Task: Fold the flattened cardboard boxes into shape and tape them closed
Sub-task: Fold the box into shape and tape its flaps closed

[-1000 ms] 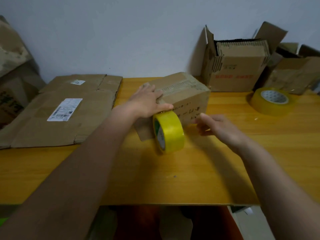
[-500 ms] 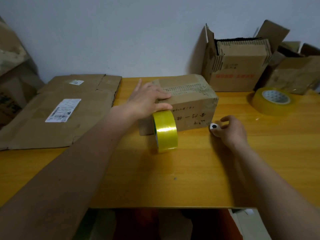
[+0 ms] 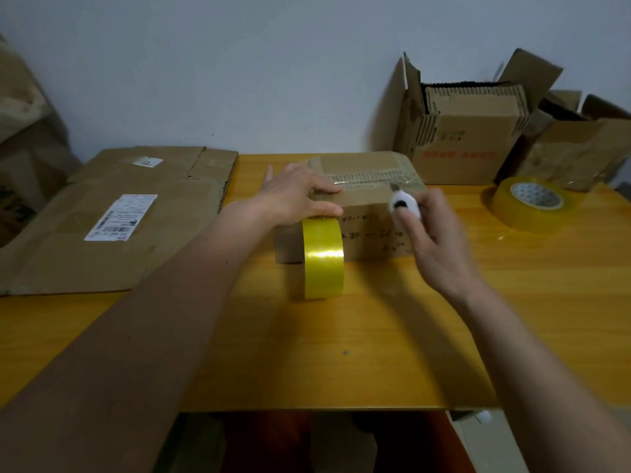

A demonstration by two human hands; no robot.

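- While the left hand [image 3: 297, 196] lay flat on top of the box [image 3: 358, 213], fingers straight and pressing the near top edge, the right hand [image 3: 433, 240] gripped a small white cutter [image 3: 404, 203] just above the box's right end.
- The cutter's tip pointed toward the taped seam on the box top; whether it touched could not be told.
- The box stood folded into shape near the middle of the desk [image 3: 341, 353], toward the back, with handwriting on its front face.
- A yellow tape roll [image 3: 322, 257] stood on edge against the box's front, just under the left thumb.
- A second tape roll [image 3: 532, 203] lay flat on the desk, well apart to the right.
- Flattened cardboard [image 3: 112, 220] with a white shipping label [image 3: 121, 216] lay on the left part of the desk.
- An open box [image 3: 471, 134] with red print, holding upright cardboard sheets, stood at the back right against the wall [image 3: 239, 63].
- Another carton [image 3: 580, 148] sat beside it at the far right.
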